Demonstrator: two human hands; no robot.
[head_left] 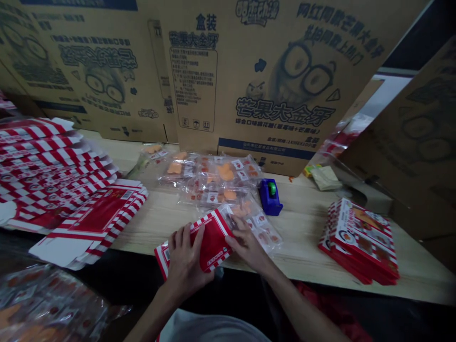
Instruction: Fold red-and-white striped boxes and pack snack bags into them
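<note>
Red box (210, 240) held aslant in both hands at the front edge of a pale wooden table (302, 247), printed face upward; its contents are hidden from this angle. The left hand (187, 261) grips the near portion, fingers spread across the face and thumb toward the lower edge; the right hand (245, 240) pinches the opposite end between thumb and bent fingers. Just beyond the box lies a loose pile of clear packets (224, 173), with orange pieces and small printed cards visible through the film. Touching or just beside the pile's right side stands a blue tape dispenser (270, 197) bearing a green roll. At right, well apart, rests a stack of striped boxes (363, 240), printed faces up, their contents not visible. At left, striped cartons (103, 211) overlap in a slanting row, white flaps protruding toward the near edge. At lower left, below table level, a heap of further clear packets (53, 304) shows orange pieces within. Behind, large brown cardboard cartons (228, 90) form a wall with dark printing; a pale paper piece (326, 177) lies near their base at right.
</note>
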